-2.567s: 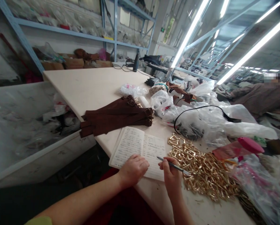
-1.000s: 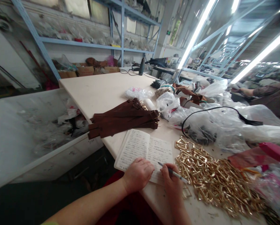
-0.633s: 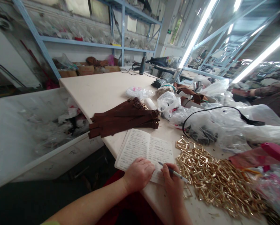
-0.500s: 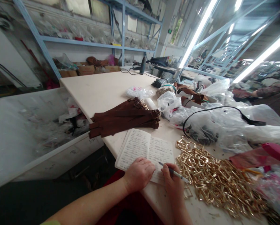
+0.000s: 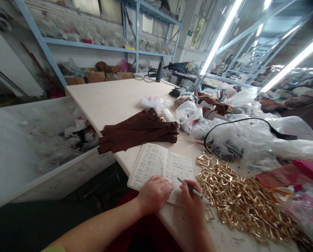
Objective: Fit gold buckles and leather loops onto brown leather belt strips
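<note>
An open notebook (image 5: pixel 148 162) with handwritten lines lies on the table near its front edge. My left hand (image 5: pixel 156 194) rests on the lower part of its pages, fingers together and curled, with the fingertips partly hidden. In my right hand (image 5: pixel 193 196) is a pen (image 5: pixel 195 192), held between thumb and fingers over the right-hand page. The dark end of the pen points up and left, close to the paper; I cannot tell whether it touches. Right of this hand spreads a heap of gold-coloured rectangular metal rings (image 5: pixel 240 199). Beyond the notebook lies a stack of dark brown straps (image 5: pixel 137 131).
Clear plastic bags (image 5: pixel 224 140) crowd the table's right side, with a black strap (image 5: pixel 232 122) looping over them. A pink bag (image 5: pixel 298 173) lies at the right. Left of the table stands a large white bin (image 5: pixel 54 182) holding plastic. Another person's arm (image 5: pixel 298 101) shows at far right.
The view has shifted very slightly. Both hands, the pen and the notebook keep nearly the same places.
</note>
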A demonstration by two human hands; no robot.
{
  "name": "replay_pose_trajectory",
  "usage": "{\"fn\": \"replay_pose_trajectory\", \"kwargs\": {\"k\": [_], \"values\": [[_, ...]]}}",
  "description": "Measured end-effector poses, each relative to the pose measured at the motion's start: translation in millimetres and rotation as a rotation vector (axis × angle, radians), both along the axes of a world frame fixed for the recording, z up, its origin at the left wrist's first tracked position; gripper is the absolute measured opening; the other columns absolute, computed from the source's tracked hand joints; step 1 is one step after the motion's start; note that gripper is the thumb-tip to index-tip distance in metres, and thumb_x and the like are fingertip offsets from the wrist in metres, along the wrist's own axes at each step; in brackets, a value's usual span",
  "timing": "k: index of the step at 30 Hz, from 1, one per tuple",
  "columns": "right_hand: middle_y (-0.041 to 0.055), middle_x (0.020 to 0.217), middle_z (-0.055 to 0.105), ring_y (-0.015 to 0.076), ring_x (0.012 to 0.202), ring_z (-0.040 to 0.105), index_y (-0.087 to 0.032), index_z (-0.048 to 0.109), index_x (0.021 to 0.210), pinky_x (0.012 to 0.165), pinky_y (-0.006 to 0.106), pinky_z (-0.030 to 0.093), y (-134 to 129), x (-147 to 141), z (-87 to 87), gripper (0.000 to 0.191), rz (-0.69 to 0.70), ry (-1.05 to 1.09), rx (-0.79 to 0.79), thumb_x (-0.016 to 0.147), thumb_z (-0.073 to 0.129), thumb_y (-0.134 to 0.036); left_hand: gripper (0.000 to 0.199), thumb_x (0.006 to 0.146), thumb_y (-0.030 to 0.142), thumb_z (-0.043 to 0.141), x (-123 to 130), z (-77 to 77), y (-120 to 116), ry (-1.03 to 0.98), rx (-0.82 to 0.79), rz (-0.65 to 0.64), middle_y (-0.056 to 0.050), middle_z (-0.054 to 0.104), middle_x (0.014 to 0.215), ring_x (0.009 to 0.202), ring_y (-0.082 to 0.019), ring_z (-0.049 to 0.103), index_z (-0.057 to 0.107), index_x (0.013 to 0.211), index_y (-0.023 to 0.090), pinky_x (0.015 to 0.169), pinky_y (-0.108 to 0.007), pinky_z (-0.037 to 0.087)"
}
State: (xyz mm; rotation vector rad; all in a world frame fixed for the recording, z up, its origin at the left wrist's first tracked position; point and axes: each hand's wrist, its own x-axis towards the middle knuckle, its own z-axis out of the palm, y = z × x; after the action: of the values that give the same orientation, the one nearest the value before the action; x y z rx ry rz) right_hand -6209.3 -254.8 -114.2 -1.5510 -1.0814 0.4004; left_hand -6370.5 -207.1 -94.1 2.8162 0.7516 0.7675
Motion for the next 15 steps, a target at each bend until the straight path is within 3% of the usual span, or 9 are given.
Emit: {"fn": "replay_pose_trajectory", "kwargs": {"k": [15], "values": [[0.0028, 0.070, 0.060, 0.0194, 0.069, 0.059, -0.019, 0.052, 0.082, 0.064, 0.032, 0.046, 4.3, 11.0, -14.2, 0.024, -0.036, -0.031, -0.032, 0.081, 0.048, -0.043, 0.016, 0.085, 0.018, 0.043, 2.0, -2.0, 2.1, -0.022, -0.021, -0.003, -0.002, 0.064, 0.097, 0.097, -0.016, 0.055, 0.052, 0.098, 0.019, 0.090, -0.034, 0.035]]}}
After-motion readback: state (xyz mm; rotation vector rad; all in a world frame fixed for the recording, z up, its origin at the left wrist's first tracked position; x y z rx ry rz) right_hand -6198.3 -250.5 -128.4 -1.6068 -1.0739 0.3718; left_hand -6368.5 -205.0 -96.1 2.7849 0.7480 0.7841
